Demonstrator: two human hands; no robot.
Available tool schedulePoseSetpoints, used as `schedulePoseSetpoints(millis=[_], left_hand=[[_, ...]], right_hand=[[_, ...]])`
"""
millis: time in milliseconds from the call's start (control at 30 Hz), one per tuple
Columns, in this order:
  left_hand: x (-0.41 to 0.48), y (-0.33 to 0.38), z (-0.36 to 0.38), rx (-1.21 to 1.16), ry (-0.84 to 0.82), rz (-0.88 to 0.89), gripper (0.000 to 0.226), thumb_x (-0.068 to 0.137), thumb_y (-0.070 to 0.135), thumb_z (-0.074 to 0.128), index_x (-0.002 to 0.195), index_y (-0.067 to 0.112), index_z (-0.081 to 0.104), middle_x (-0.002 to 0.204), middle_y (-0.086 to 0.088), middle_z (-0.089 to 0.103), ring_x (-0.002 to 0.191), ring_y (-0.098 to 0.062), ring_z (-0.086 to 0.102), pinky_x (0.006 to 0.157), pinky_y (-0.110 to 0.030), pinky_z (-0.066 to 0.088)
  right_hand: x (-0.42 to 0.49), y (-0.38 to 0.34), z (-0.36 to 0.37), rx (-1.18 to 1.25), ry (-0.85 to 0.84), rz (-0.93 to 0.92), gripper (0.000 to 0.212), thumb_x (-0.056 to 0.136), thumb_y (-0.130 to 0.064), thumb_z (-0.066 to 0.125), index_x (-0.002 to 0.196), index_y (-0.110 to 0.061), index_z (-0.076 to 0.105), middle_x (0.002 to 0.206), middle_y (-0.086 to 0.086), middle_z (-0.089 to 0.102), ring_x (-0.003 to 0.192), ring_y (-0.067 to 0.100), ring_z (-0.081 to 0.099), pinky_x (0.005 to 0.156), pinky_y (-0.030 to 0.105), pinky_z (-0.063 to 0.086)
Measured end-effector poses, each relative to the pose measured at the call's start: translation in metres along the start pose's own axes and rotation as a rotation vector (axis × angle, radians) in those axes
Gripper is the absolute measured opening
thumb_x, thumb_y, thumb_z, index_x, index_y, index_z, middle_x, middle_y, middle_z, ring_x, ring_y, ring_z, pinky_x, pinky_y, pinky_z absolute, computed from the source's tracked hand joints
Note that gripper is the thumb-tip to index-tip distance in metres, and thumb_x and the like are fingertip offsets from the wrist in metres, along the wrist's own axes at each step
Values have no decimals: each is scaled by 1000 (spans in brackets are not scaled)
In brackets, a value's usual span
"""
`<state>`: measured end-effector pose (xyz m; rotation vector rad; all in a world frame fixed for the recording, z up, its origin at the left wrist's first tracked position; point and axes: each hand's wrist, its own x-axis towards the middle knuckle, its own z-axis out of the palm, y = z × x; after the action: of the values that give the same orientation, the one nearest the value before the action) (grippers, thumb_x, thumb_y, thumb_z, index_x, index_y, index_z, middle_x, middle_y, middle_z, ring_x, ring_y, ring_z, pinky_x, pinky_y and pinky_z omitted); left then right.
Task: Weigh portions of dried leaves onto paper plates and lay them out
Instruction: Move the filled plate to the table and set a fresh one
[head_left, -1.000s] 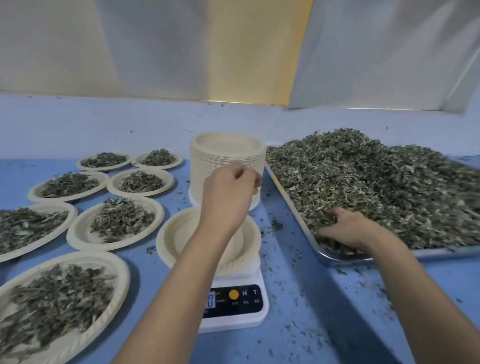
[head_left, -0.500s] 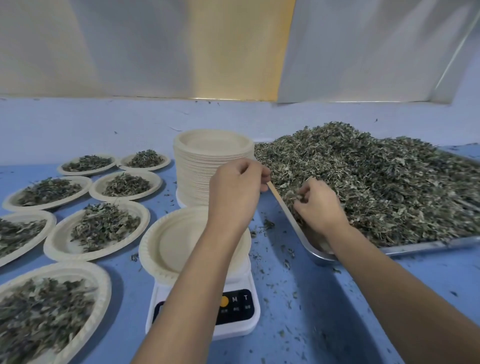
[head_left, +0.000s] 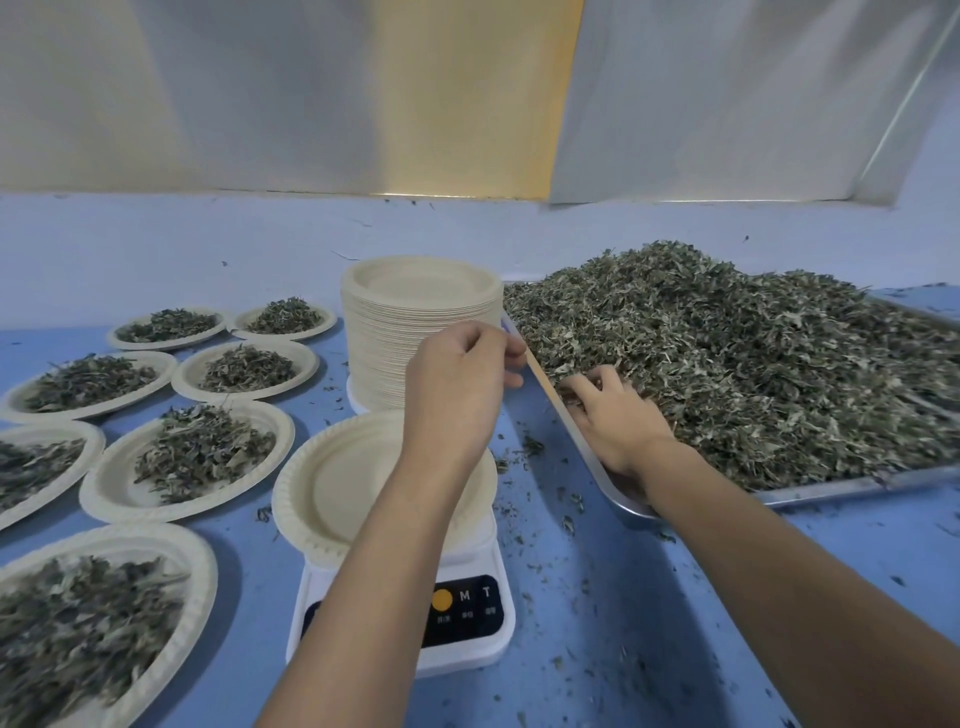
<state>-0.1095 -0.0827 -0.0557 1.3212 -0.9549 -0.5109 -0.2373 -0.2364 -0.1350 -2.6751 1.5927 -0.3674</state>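
Seven filled plates (head_left: 187, 457) lay across the left of the frame on the blue tabletop (head_left: 649, 597), while an empty plate (head_left: 332, 483) sat on the scale (head_left: 467, 623) at lower centre, its portion not yet added; a tall stack of plates (head_left: 415, 312) suggested many remained. The right hand (head_left: 618, 415) dug into the dried leaves (head_left: 727, 353) on the metal tray (head_left: 831, 488), fingers curled among them. The left hand (head_left: 457, 384) hovered above the scale, its fingers pinched together; whether they held anything I could not tell.

An empty plate (head_left: 332, 483) sat on the scale (head_left: 457, 618). Directly behind the scale stood the plate stack (head_left: 415, 322). Right of the scale lay the tray (head_left: 831, 486) heaped with dried leaves (head_left: 753, 353). Left of the scale, filled plates (head_left: 187, 457) lay in rows.
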Motion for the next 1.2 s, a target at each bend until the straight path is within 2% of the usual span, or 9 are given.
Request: schedulePoseSetpoints(millis=[67, 167, 300, 400, 567, 667, 833, 1000, 1200], left_hand=[[0, -1, -2, -4, 12, -2, 30, 89, 14, 47, 67, 21, 66, 70, 7, 71, 61, -9, 64, 68, -24, 48], [1, -1, -4, -20, 25, -9, 29, 88, 14, 48, 67, 20, 67, 71, 6, 71, 61, -9, 64, 66, -23, 46], [0, 1, -2, -16, 14, -5, 28, 88, 14, 48, 68, 20, 67, 72, 6, 71, 61, -8, 64, 65, -20, 46], [-1, 1, -1, -24, 10, -7, 27, 88, 13, 48, 70, 18, 67, 73, 6, 71, 59, -6, 64, 58, -13, 45], [0, 1, 0, -22, -4, -3, 27, 88, 13, 47, 70, 18, 67, 76, 5, 71, 60, -6, 64, 58, -13, 45], [0, 1, -1, -29, -1, -5, 27, 88, 13, 47, 70, 18, 67, 75, 5, 71, 59, -6, 63, 55, -9, 44], [0, 2, -3, -25, 8, -9, 28, 88, 13, 47, 70, 18, 67, 72, 6, 71, 58, -5, 63, 57, -12, 46], [1, 1, -5, -22, 15, -9, 28, 89, 14, 47, 70, 20, 67, 73, 6, 71, 59, -6, 64, 61, -17, 45], [1, -3, -2, 2, -3, -7, 29, 88, 13, 46, 67, 20, 66, 72, 7, 70, 57, -5, 62, 61, -17, 45]], right_hand=[[-2, -2, -2, 18, 135, 11, 34, 100, -32, 36, 133, -24, 39, 137, 10, 31, 117, 35, 43, 91, 49, 43], [-3, 0, -2, -158, 234, 92, 36, 99, -37, 33, 132, -24, 40, 145, 11, 29, 127, 34, 33, 99, 50, 36], [0, 5, 4, -158, -44, 233, 49, 99, -51, 24, 144, -30, 27, 156, 12, 15, 141, 38, 14, 111, 58, 16], [0, 5, 4, -105, -132, 207, 50, 100, -50, 24, 144, -27, 28, 150, 16, 26, 135, 41, 23, 107, 56, 23], [-2, 0, 0, -25, 97, 121, 42, 99, -47, 29, 137, -30, 35, 132, 11, 37, 120, 34, 38, 93, 49, 37], [-2, -1, 0, -80, 211, 119, 43, 98, -48, 30, 138, -33, 35, 139, 11, 33, 122, 34, 36, 95, 49, 36], [0, 4, 4, -87, -128, 95, 43, 101, -49, 19, 141, -39, 30, 154, 5, 20, 140, 35, 18, 108, 58, 24], [-3, 0, 0, -138, 60, 80, 37, 99, -47, 27, 128, -29, 39, 138, 11, 30, 121, 35, 34, 88, 50, 42], [-3, 1, 1, -157, -194, 118, 42, 101, -48, 22, 141, -37, 27, 143, 13, 27, 127, 41, 32, 94, 53, 40]])
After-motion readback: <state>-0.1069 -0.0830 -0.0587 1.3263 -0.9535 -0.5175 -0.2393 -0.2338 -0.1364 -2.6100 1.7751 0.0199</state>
